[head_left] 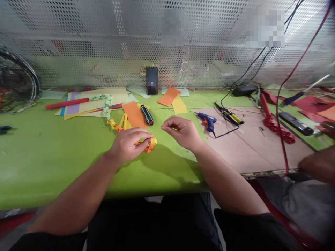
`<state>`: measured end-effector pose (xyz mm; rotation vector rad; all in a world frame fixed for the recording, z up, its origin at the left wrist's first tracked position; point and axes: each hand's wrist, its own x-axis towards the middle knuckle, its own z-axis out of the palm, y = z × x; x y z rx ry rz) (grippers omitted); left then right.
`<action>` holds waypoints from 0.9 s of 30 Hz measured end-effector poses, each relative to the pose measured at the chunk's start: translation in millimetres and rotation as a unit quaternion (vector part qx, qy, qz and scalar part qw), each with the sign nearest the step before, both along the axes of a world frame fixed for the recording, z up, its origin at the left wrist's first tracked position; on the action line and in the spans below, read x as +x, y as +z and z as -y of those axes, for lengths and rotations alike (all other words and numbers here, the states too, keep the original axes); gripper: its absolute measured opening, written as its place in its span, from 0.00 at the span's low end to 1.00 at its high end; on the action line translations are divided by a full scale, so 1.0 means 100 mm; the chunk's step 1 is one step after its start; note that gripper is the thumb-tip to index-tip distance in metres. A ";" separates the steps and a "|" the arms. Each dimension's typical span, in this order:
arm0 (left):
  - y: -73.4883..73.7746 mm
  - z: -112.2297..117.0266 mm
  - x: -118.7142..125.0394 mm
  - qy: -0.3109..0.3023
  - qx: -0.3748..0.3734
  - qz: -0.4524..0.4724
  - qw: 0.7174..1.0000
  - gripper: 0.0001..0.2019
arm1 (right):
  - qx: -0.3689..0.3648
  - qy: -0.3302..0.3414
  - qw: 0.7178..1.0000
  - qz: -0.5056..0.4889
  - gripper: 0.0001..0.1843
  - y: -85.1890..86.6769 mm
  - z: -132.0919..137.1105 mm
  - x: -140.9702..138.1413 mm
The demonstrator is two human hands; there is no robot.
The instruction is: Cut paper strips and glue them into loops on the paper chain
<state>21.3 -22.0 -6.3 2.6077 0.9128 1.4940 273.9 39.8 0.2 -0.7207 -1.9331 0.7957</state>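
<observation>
My left hand (129, 144) sits over a small folded paper piece of orange and yellow strips (149, 145), its fingertips on top of it. My right hand (181, 131) hovers just to the right, thumb and fingers pinched together, with nothing visible between them. Beyond them lie an orange paper sheet (134, 114) and a black-and-teal utility knife (147, 115). A yellow folded strip chain (113, 123) runs into a pale green one (106, 104) on the green table (65, 167).
A blue glue gun (207, 121) and yellow-handled tools (229, 113) lie on a pink cutting mat (251, 143). A red folded chain (274, 126) and a red cable (280, 115) lie to the right. A dark upright phone (152, 81) stands against a perforated metal wall (167, 38). Another person's arm (316, 164) enters at right.
</observation>
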 end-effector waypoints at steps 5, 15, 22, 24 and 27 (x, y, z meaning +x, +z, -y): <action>-0.02 0.02 0.00 -0.001 -0.055 0.045 0.997 0.12 | -0.034 0.008 0.998 0.043 0.18 -0.02 -0.01 0.01; 0.14 -0.19 -0.32 -0.037 -0.300 0.423 0.854 0.09 | -0.012 -0.031 0.993 0.110 0.27 -0.06 -0.09 0.06; 0.38 -0.39 -1.09 0.016 -0.222 0.506 0.834 0.20 | 0.074 -0.209 0.963 0.151 0.15 -0.38 -0.40 0.15; 0.44 -0.38 -1.28 0.058 -0.193 0.547 0.812 0.19 | 0.096 -0.197 0.958 0.183 0.11 -0.41 -0.40 0.12; 0.52 -0.35 -1.46 0.106 -0.148 0.608 0.773 0.15 | 0.131 -0.111 0.956 0.236 0.13 -0.35 -0.33 -0.07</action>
